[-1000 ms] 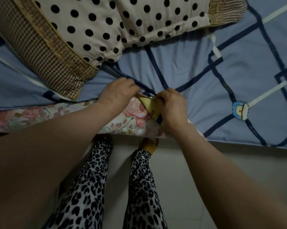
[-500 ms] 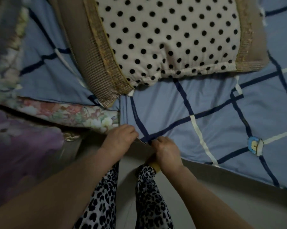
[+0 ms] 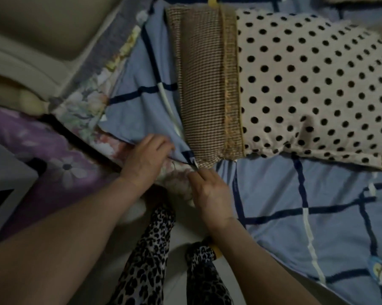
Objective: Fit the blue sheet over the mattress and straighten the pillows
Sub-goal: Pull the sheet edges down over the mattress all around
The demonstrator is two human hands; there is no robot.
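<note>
At the near left corner of the bed, both hands work the loose edge of the blue sheet. Left hand has its fingers curled over a fold of sheet lying on the flowered mattress. Right hand pinches the sheet's corner point between thumb and fingers, just beside the left. Just beyond them lies the spotted pillow, its brown checked end nearest the hands, resting on the sheet. Leopard-print trousers show below.

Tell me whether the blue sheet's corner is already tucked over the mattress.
Not tucked. The blue sheet corner is bunched in the left hand and right hand, with the floral mattress exposed beside it.
</note>
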